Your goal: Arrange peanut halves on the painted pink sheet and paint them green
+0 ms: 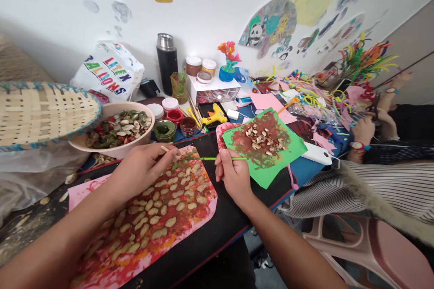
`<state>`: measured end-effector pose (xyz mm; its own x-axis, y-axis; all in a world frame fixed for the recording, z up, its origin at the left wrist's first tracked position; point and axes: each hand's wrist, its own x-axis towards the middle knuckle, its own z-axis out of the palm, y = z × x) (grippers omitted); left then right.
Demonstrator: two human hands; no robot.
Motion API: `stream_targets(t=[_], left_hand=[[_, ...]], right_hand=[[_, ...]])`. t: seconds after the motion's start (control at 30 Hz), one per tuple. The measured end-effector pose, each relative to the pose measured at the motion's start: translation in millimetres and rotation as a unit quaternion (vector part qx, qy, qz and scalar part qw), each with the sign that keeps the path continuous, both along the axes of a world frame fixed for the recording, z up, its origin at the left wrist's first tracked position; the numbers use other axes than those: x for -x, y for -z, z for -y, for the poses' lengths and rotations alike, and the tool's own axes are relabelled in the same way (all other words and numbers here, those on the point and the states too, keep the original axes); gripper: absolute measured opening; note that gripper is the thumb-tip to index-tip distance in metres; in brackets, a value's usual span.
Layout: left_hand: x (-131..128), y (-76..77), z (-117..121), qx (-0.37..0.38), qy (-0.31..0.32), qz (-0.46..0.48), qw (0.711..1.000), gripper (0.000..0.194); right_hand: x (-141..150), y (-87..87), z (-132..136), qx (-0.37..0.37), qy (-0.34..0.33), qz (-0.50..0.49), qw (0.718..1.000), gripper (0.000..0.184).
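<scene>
My left hand (145,167) is closed in a pinch over the far edge of a pink sheet (212,210) painted red, orange and brown. Between its fingers is a small pale piece that looks like a peanut shell (176,157). My right hand (233,176) is shut round a thin green paintbrush (208,159), whose tip points left at that piece. Many peanut shells (170,222) lie on the pink sheet, partly hidden by my left forearm. To the right, a green sheet (294,149) smeared with brown paint carries more peanut shells (259,137).
Open jars of green paint (165,132), red paint (174,116) and brown paint (188,125) stand beyond the pink sheet. A yellow glue gun (215,115) lies behind. At left are a pink bowl (149,132) of shells and a woven basket (44,113). Another person's hands (364,131) work at right.
</scene>
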<state>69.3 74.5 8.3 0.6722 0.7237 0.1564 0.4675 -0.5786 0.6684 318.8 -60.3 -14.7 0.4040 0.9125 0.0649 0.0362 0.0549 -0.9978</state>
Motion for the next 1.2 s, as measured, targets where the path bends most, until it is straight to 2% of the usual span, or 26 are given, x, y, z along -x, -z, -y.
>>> stream_targets(t=[0.23,0.53,1.2], left_hand=[[-1.2,4.7,-2.2,-0.011,-0.006,0.002,1.0,0.079],[-1.6,-0.9,-2.6,0.006,-0.011,-0.007,1.0,0.085],[-1.1,2.4,-2.6,0.004,-0.012,-0.01,1.0,0.08]], right_hand=[[1.1,-2.7,3.2,-0.006,0.005,-0.008,1.0,0.08],[-3.1,4.1,13.0,0.001,0.011,-0.02,1.0,0.08],[-1.2,3.5,9.7,-0.001,-0.001,-0.013,1.0,0.079]])
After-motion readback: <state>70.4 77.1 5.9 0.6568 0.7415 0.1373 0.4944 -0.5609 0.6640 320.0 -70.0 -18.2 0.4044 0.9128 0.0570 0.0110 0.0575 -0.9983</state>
